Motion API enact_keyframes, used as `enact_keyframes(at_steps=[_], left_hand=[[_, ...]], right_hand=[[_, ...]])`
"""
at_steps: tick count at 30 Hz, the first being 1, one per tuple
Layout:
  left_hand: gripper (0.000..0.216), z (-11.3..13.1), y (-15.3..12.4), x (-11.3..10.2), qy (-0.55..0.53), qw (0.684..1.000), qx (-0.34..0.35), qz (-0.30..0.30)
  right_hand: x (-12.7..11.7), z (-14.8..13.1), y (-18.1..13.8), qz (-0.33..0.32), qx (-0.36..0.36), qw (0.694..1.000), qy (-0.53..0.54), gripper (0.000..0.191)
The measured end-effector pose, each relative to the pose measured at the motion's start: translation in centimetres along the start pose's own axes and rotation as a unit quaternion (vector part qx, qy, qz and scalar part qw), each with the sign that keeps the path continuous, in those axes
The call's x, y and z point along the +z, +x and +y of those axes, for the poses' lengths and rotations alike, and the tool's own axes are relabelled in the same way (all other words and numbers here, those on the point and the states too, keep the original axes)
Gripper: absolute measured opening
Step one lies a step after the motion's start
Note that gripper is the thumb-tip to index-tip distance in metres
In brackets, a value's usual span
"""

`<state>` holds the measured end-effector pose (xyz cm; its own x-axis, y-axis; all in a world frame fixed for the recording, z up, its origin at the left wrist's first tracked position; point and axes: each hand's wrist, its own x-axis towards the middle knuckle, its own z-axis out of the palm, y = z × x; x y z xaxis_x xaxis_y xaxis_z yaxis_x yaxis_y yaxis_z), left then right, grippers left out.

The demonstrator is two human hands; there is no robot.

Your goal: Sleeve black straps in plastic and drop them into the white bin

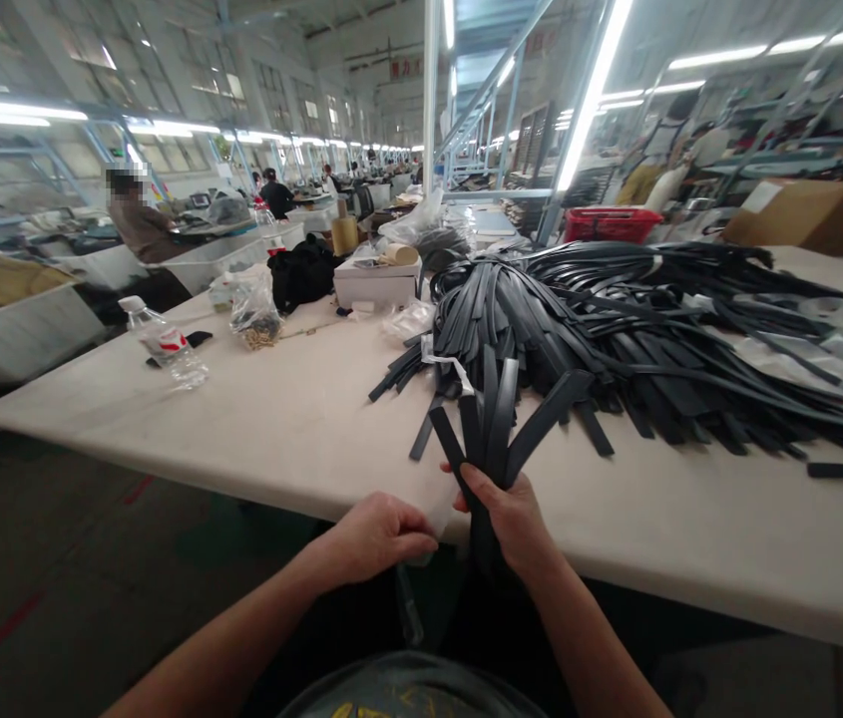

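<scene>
My right hand [512, 517] is wrapped around several black straps [494, 419] at the table's front edge. Their upper ends fan out above my fingers, and the lower part drops below the tabletop. Just to the left, the fingers of my left hand [385, 537] are pinched on a piece of thin translucent plastic [442, 507] that reaches toward the straps. Whether the plastic goes around them I cannot tell. Behind my hands lies a large heap of similar black straps [541, 319], with a white tie [451, 367] at its near side.
On the pale table [301, 439] stand a leaning water bottle [167, 344], a clear bag of small parts [256, 314], a black cloth item [305, 274] and a white box [377, 279]. A red basket [611, 225] and cardboard box [821, 211] are at the far right. People sit farther back.
</scene>
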<state>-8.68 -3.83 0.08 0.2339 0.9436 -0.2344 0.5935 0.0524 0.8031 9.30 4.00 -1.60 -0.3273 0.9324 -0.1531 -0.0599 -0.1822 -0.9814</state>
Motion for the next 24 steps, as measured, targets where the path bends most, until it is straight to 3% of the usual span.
enact_keyframes(at_steps=[5,7,9,10,12,15,19,24], left_hand=[[0.025,-0.7,0.4,1.0,0.069,0.997,0.008,0.046],[0.026,-0.8,0.5,1.0,0.016,0.998,0.009,0.052],[0.024,-1.0,0.9,0.6,-0.123,0.990,-0.015,0.065],[0.023,-1.0,1.2,0.3,-0.219,0.972,-0.031,0.082],[0.029,-1.1,1.9,-0.6,-0.399,0.906,-0.053,0.129],[0.039,-1.3,3.0,-1.6,-0.528,0.827,-0.046,0.189],[0.033,-1.3,4.2,-1.4,-0.582,0.786,-0.042,0.202],[0.012,-0.8,4.8,-0.2,-0.647,0.737,-0.065,0.184]], right_hand=[[0.5,-0.1,-0.5,-0.003,-0.018,1.000,-0.020,0.048],[0.4,-0.3,-0.6,0.000,-0.025,0.999,-0.027,0.046],[0.0,-0.5,-0.9,0.013,-0.030,0.999,-0.032,0.045],[-0.3,-0.5,-1.2,0.024,-0.031,0.999,-0.035,0.045],[-0.8,-0.6,-2.1,0.040,-0.023,0.998,-0.044,0.048],[-1.4,-0.2,-4.1,0.045,-0.005,0.996,-0.078,0.050],[-1.5,1.3,-6.7,0.035,0.015,0.992,-0.118,0.050],[-1.5,2.7,-7.4,0.034,0.008,0.989,-0.147,0.049]])
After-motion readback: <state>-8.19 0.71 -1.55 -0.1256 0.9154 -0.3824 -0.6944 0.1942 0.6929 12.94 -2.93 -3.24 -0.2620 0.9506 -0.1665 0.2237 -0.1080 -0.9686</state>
